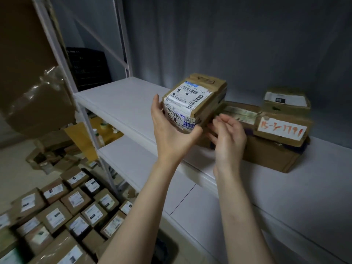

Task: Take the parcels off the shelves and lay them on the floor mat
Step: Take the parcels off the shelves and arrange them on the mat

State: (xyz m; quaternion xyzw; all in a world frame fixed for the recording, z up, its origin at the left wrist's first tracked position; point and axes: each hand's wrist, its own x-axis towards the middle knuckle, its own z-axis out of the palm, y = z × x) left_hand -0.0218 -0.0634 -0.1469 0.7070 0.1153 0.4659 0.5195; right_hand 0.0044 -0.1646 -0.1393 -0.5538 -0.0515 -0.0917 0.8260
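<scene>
Here, left grip holds parcel labelled 3016.

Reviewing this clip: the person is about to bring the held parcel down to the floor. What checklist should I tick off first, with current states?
1. Grip of left hand on parcel marked 3016: ok, clamped between thumb and fingers.
2. Parcel lifted off the shelf: ok, held above the board.
3. Support from right hand: cannot tell, it is open and blurred at the parcel's lower edge.
4. Free spot among the floor parcels: cannot tell, they lie closely packed.
5. Shelf emptied: not ok, stacked parcels remain.
</scene>
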